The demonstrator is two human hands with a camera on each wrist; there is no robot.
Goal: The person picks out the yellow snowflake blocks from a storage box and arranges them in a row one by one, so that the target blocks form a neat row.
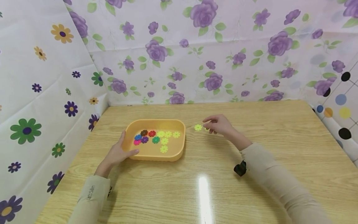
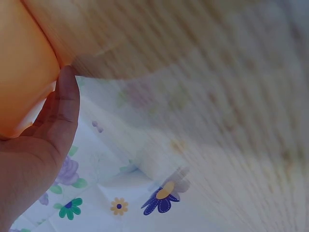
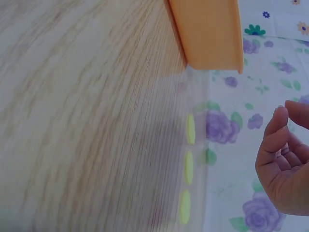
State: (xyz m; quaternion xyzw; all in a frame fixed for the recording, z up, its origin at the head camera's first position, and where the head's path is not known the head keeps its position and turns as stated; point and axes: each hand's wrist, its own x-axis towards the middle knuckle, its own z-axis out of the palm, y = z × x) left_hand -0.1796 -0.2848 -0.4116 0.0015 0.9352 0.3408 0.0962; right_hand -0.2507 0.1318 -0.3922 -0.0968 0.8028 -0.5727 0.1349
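An orange plastic tray (image 1: 179, 154) stands on the table with several flower-shaped discs inside. My left hand (image 1: 116, 154) grips its left end, thumb over the near rim and fingers along the outer wall. In the left wrist view, the fingers (image 2: 67, 101) lie against the tray's side (image 2: 29, 63). To the right of the tray, a yellow-green flower disc (image 1: 198, 127) lies on the table. My right hand (image 1: 219, 125) hovers beside it, fingers loosely bent with nothing visible between them. The right wrist view has three yellow-green discs (image 3: 189, 167) in a row, apart from the right hand (image 3: 285, 164).
Inside the tray, yellow-green discs (image 1: 164, 141) lie to the right; brown (image 1: 144, 133), red (image 1: 152, 133), blue (image 1: 138, 137), purple (image 1: 144, 140), pink (image 1: 137, 142) and green (image 1: 156, 140) ones lie left and centre. Flowered sheets (image 1: 179, 62) border the wooden table (image 1: 167, 193).
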